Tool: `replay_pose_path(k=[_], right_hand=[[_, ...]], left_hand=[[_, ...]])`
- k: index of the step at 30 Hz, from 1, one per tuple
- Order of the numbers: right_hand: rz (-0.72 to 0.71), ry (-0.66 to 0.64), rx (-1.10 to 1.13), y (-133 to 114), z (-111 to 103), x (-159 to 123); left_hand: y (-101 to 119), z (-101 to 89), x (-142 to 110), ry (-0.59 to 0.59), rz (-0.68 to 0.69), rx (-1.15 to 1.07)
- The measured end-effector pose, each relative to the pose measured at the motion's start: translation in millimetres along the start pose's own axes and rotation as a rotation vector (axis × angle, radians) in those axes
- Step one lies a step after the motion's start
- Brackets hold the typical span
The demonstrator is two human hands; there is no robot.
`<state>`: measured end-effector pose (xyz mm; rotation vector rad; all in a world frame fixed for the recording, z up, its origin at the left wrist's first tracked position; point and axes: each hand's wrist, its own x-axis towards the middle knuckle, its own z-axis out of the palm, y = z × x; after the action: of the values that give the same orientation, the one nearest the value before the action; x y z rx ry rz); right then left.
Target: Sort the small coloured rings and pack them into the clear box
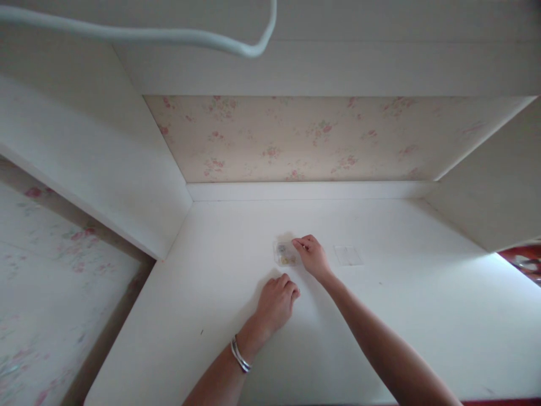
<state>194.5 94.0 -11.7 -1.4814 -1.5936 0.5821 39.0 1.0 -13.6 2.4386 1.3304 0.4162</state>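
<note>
A small clear plastic box [284, 252] stands on the white desktop, with tiny grey and yellowish pieces inside that are too small to name. My right hand [311, 254] is at the box's right side, thumb and fingertips pinched together; whatever they hold is too small to make out. Nearer to me, my left hand [278, 301] rests just below the box with its fingers curled in. Its fingertips are partly hidden, and I cannot make out what they hold. To the right of my right hand lies a flat clear plastic lid [348, 255].
White side panels, the left one [143, 186] included, flank the desktop [401, 327]. Flowered wallpaper [296, 138] covers the back. A pale cable [169, 36] hangs across the top left. A small dark sliver [202, 332] lies at left, and something red [524, 260] shows at the right edge.
</note>
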Motion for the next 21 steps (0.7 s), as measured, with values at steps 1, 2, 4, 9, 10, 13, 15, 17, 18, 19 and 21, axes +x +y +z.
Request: replay_pose_path(k=[1,2,4,9,10,13,15,17,18,19,21], right_hand=[[-0.006,-0.008,-0.013,0.6,0.0,0.6],[-0.01,-0.014,-0.027,1.1,-0.2,1.1],[-0.016,-0.018,-0.049,1.8,-1.0,1.9],[-0.03,-0.003,-0.049,0.9,-3.8,1.5],[-0.029,0.001,-0.048,0.5,-4.1,1.2],[-0.024,0.01,-0.046,-0.1,-3.3,0.6],[-0.029,0.007,-0.044,0.2,-2.0,0.4],[-0.034,-0.005,-0.047,0.9,-1.0,0.2],[-0.033,-0.01,-0.05,1.5,-1.0,0.0],[-0.029,-0.014,-0.052,2.2,-1.3,-0.5],[-0.011,-0.004,-0.044,4.4,-3.4,-2.0]], left_hand=[[-0.4,0.1,0.2,0.004,-0.002,-0.005],[-0.8,0.2,0.4,0.007,-0.002,-0.01],[-1.6,0.5,0.5,0.009,0.002,-0.017],[-2.3,2.0,0.0,0.005,0.003,-0.017],[-2.2,2.2,0.0,0.003,0.002,-0.015],[-1.5,1.9,0.3,0.003,-0.003,-0.012],[-0.9,1.0,0.4,0.003,-0.004,-0.011],[-0.4,0.1,0.4,0.003,-0.004,-0.009],[-0.3,-0.2,0.4,0.004,-0.005,-0.008],[-0.3,-0.4,0.4,0.006,-0.007,-0.01],[-0.7,-0.3,0.4,0.015,-0.015,-0.022]])
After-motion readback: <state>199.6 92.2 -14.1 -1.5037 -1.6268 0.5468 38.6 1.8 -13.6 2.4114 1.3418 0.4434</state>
